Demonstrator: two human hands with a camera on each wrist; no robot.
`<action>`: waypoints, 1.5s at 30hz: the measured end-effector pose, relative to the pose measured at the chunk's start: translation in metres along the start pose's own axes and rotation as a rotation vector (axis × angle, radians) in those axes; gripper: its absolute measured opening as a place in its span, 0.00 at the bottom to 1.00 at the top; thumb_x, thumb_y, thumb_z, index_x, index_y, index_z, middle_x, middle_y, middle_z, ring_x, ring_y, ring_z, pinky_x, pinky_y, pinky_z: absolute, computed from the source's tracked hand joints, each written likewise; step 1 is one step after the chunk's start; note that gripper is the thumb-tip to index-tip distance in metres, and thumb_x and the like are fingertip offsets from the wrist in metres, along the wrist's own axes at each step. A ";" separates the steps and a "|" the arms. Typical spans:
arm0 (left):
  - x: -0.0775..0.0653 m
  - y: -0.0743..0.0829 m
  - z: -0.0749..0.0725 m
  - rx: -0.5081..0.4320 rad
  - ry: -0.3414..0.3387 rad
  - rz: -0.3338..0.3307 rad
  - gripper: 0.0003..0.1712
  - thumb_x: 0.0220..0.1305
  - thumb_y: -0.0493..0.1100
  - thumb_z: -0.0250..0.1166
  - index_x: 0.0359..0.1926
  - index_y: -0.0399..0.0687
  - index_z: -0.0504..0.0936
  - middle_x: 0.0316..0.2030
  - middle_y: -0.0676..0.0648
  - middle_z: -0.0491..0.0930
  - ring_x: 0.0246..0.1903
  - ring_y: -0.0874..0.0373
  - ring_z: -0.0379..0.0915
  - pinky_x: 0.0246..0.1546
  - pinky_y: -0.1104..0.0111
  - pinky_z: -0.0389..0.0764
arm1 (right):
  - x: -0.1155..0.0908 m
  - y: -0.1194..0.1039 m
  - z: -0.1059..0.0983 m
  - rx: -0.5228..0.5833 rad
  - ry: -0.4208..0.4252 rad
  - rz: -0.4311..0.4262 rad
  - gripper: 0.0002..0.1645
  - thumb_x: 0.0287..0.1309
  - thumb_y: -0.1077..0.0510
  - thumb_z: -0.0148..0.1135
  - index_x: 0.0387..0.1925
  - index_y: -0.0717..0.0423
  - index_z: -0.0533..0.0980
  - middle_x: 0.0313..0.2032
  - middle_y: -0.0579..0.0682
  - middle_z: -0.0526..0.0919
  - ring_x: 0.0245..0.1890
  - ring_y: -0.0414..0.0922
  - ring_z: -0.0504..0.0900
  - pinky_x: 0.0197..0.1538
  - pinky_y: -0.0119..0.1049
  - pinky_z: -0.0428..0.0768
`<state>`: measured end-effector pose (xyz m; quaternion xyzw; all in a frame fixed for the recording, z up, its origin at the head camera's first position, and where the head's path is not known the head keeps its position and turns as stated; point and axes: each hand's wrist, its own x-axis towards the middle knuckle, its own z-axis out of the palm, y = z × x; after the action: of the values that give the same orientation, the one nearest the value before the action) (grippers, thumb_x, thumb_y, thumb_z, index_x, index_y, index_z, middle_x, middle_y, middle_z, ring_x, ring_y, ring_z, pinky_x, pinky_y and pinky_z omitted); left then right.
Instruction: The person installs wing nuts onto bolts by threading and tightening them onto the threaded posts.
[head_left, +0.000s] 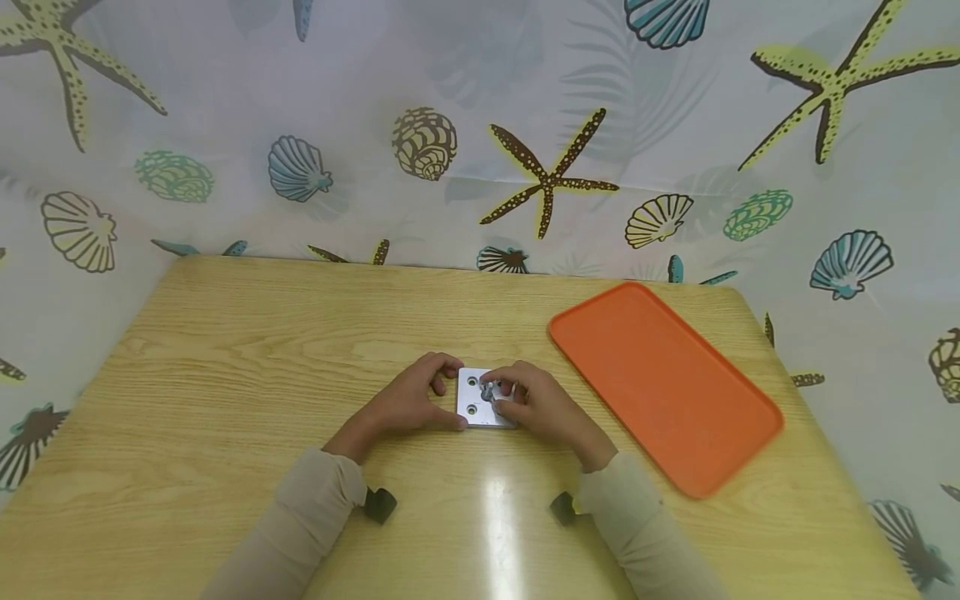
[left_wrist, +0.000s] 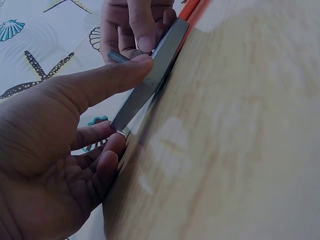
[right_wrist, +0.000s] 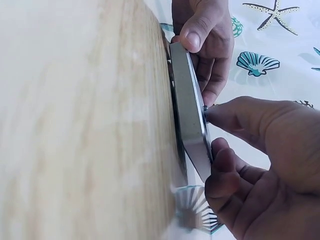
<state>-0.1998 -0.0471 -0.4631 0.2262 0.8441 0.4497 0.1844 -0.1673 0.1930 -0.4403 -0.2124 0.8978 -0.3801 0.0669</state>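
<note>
A silver metal plate (head_left: 476, 417) with holes near its corners sits on the wooden table, its thick side edge (left_wrist: 150, 82) visible in the left wrist view. From its middle rises a threaded bolt (left_wrist: 118, 56), with what looks like a small nut (left_wrist: 138, 53) low on it. My left hand (head_left: 416, 396) grips the plate's left side between thumb and fingers. With thumb and forefinger my right hand (head_left: 543, 404) pinches the small nut; those fingertips partly hide it. In the right wrist view, the right hand's other fingers (right_wrist: 223, 182) curl beside the plate's near corner.
An orange tray (head_left: 667, 383) lies at an angle on the right of the wooden table (head_left: 247, 358). Behind the table hangs a cloth (head_left: 360, 75) printed with shells and starfish. A dark wrist device (head_left: 380, 505) shows by the left sleeve.
</note>
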 end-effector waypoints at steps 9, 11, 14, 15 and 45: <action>0.000 -0.001 0.001 0.011 0.010 -0.017 0.47 0.47 0.50 0.82 0.66 0.49 0.70 0.56 0.49 0.74 0.47 0.57 0.70 0.50 0.63 0.74 | -0.001 -0.003 -0.002 -0.010 -0.050 -0.034 0.23 0.64 0.66 0.58 0.59 0.51 0.79 0.34 0.50 0.73 0.29 0.39 0.66 0.34 0.28 0.69; 0.000 0.000 0.001 0.012 0.012 -0.019 0.47 0.47 0.50 0.82 0.66 0.49 0.70 0.56 0.50 0.74 0.47 0.57 0.70 0.51 0.63 0.73 | -0.001 -0.003 -0.002 -0.009 -0.050 -0.036 0.22 0.65 0.66 0.58 0.59 0.52 0.79 0.33 0.50 0.73 0.28 0.38 0.66 0.34 0.27 0.70; 0.000 0.000 0.000 0.009 0.011 -0.021 0.46 0.47 0.50 0.81 0.66 0.50 0.70 0.57 0.51 0.74 0.47 0.57 0.70 0.51 0.63 0.73 | -0.001 -0.004 -0.002 -0.015 -0.042 -0.040 0.21 0.66 0.66 0.57 0.58 0.52 0.80 0.33 0.50 0.73 0.28 0.38 0.66 0.34 0.27 0.70; 0.000 0.000 0.000 0.009 0.011 -0.021 0.47 0.47 0.50 0.81 0.66 0.50 0.70 0.57 0.51 0.74 0.47 0.57 0.70 0.51 0.63 0.73 | -0.001 -0.004 -0.001 -0.016 -0.039 -0.040 0.21 0.66 0.66 0.57 0.58 0.52 0.80 0.33 0.50 0.73 0.28 0.38 0.66 0.34 0.27 0.70; -0.001 0.001 -0.001 -0.017 0.002 -0.018 0.46 0.47 0.49 0.81 0.66 0.50 0.70 0.57 0.50 0.73 0.48 0.56 0.70 0.52 0.62 0.73 | 0.000 0.001 -0.001 0.015 -0.004 0.031 0.05 0.64 0.60 0.64 0.40 0.56 0.81 0.33 0.49 0.80 0.30 0.38 0.72 0.34 0.28 0.73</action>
<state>-0.1990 -0.0475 -0.4619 0.2166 0.8425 0.4555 0.1893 -0.1676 0.1942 -0.4399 -0.1988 0.8978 -0.3854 0.0762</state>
